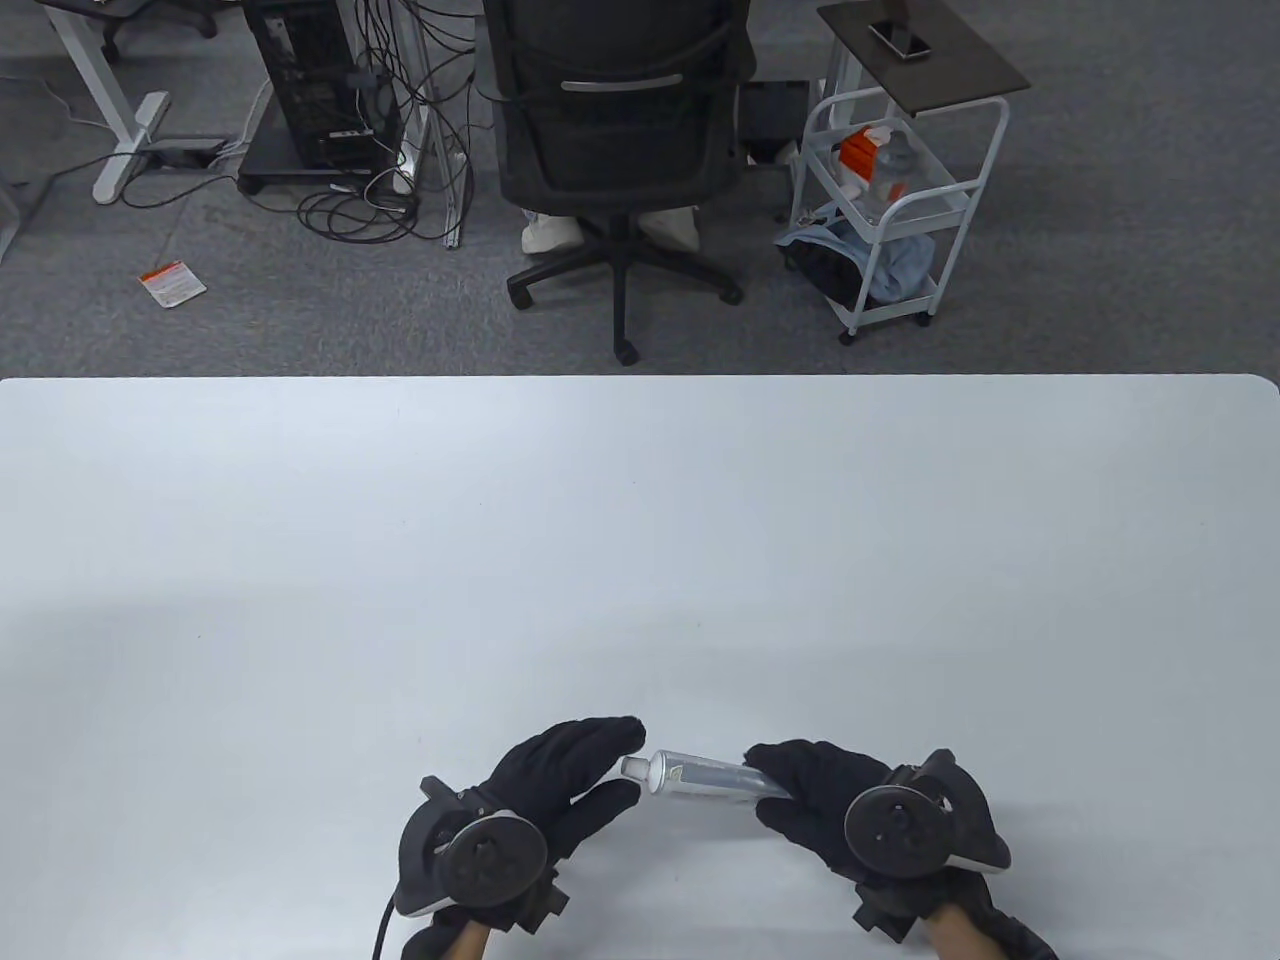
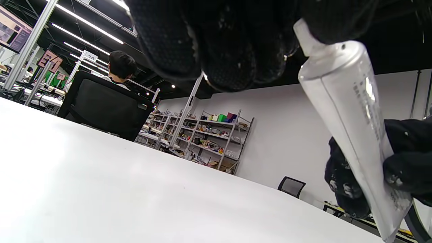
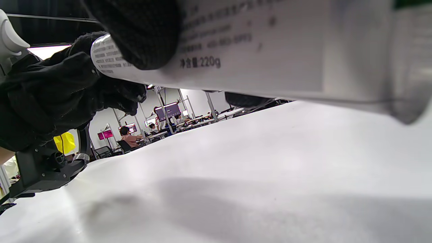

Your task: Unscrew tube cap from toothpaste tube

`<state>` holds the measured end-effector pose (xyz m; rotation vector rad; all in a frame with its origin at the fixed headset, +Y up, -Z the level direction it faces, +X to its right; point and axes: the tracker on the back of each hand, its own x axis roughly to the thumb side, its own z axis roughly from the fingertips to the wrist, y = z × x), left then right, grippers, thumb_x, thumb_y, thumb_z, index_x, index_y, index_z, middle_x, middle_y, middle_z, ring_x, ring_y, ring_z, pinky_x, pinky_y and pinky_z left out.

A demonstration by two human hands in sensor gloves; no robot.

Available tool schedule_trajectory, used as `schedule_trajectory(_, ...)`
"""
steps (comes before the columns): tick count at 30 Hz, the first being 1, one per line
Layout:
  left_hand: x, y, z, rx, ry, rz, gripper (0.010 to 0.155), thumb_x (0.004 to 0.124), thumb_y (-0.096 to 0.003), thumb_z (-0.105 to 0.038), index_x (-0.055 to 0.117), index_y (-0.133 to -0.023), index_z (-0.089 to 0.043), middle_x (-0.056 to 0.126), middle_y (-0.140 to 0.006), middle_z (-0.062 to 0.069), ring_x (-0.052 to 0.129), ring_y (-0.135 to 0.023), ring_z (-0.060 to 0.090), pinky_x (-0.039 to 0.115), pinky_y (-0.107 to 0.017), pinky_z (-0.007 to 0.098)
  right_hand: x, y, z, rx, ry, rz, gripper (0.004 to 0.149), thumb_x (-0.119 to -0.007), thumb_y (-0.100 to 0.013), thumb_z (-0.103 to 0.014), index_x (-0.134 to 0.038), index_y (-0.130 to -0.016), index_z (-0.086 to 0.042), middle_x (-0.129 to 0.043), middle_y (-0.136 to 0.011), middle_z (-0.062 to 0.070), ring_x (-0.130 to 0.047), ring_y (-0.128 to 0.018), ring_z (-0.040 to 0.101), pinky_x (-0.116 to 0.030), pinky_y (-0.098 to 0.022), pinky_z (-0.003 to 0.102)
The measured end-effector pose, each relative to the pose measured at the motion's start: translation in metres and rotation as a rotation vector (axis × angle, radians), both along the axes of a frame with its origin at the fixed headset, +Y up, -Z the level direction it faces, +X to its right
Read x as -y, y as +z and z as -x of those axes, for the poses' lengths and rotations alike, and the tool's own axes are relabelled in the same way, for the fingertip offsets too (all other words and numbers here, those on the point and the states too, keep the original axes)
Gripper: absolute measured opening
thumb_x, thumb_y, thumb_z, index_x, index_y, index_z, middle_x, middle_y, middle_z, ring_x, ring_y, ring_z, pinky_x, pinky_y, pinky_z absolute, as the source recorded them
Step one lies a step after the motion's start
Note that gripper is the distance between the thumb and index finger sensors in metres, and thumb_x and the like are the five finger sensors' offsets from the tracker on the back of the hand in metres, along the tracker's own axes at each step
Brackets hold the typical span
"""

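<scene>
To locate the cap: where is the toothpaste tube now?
In the table view, the toothpaste tube is near the bottom edge, held by the right hand, cap end toward the left hand.

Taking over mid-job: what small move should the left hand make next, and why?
Probably close the left hand fingers around the cap and start twisting. The right hand already grips the toothpaste tube off the table, and the cap looks still on.

Surface: a white table (image 1: 640, 560) with rounded far corners, in front of me.
Finish: smooth and matte, with a few tiny dark specks.
Shadows: soft grey patches fall on it beneath my hands, near the front edge.
Beyond the far edge: grey carpet floor (image 1: 300, 310).
</scene>
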<state>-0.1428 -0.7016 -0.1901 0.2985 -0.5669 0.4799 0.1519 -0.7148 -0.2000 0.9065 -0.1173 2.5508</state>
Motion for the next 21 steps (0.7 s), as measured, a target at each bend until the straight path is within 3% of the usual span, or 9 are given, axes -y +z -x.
schedule_trajectory(5, 0.002, -0.0015, 0.0018, 0.002, 0.032, 0.015, 0.048, 0.065, -0.0535, -0.057, 0.079, -0.094, -0.035, 0.098, -0.078, -0.013, 0.103, -0.066, 0.004, 0.091, -0.058, 0.032, 0.0002, 0.0008, 0.0011, -0.009, 0.004, -0.001, 0.052, -0.076, -0.057, -0.026, -0.056, -0.104, -0.011, -0.068, -0.101, 0.03, -0.074, -0.085, 0.052, -0.069, -0.061, 0.061)
schedule_trajectory(10, 0.0041, -0.0028, 0.0024, -0.025, 0.055, 0.017, 0.051, 0.058, -0.0537, -0.062, 0.091, -0.079, -0.034, 0.104, -0.06, -0.01, 0.106, -0.048, 0.007, 0.092, -0.046, 0.034, 0.0008, 0.002, 0.0037, -0.02, 0.018, -0.003, 0.052, -0.076, -0.057, -0.026, -0.056, -0.104, -0.011, -0.068, -0.101, 0.03, -0.074, -0.085, 0.052, -0.069, -0.061, 0.061)
schedule_trajectory(12, 0.0046, -0.0022, 0.0016, -0.038, 0.043, 0.007, 0.056, 0.054, -0.053, -0.064, 0.089, -0.083, -0.032, 0.104, -0.066, -0.009, 0.106, -0.053, 0.009, 0.091, -0.049, 0.035, 0.0013, 0.0018, 0.004, -0.02, 0.022, -0.002, 0.052, -0.076, -0.057, -0.026, -0.056, -0.104, -0.011, -0.068, -0.101, 0.03, -0.074, -0.085, 0.052, -0.069, -0.061, 0.061)
schedule_trajectory(16, 0.0032, -0.0008, 0.0034, -0.015, 0.034, 0.002, 0.068, 0.06, -0.05, -0.067, 0.065, -0.109, -0.032, 0.086, -0.101, -0.007, 0.096, -0.086, 0.014, 0.087, -0.062, 0.039, 0.0002, 0.0019, 0.0027, 0.006, 0.025, -0.016, 0.052, -0.076, -0.057, -0.026, -0.056, -0.104, -0.011, -0.067, -0.101, 0.03, -0.074, -0.086, 0.052, -0.069, -0.061, 0.061)
schedule_trajectory(19, 0.0012, -0.0002, 0.0024, 0.001, 0.012, 0.007, 0.07, 0.07, -0.0489, -0.062, 0.056, -0.112, -0.036, 0.081, -0.106, -0.009, 0.093, -0.091, 0.01, 0.087, -0.065, 0.036, -0.0001, 0.0011, 0.0012, 0.006, 0.015, -0.01, 0.052, -0.076, -0.057, -0.026, -0.056, -0.104, -0.011, -0.067, -0.101, 0.03, -0.074, -0.086, 0.052, -0.069, -0.061, 0.061)
schedule_trajectory(21, 0.0009, 0.0, -0.0001, 0.007, 0.001, 0.009, 0.061, 0.073, -0.0501, -0.057, 0.06, -0.108, -0.041, 0.084, -0.102, -0.012, 0.095, -0.088, 0.006, 0.089, -0.064, 0.033, -0.0003, 0.0011, 0.0011, 0.007, 0.014, -0.01, 0.052, -0.076, -0.058, -0.026, -0.056, -0.104, -0.011, -0.067, -0.101, 0.03, -0.074, -0.086, 0.052, -0.069, -0.061, 0.061)
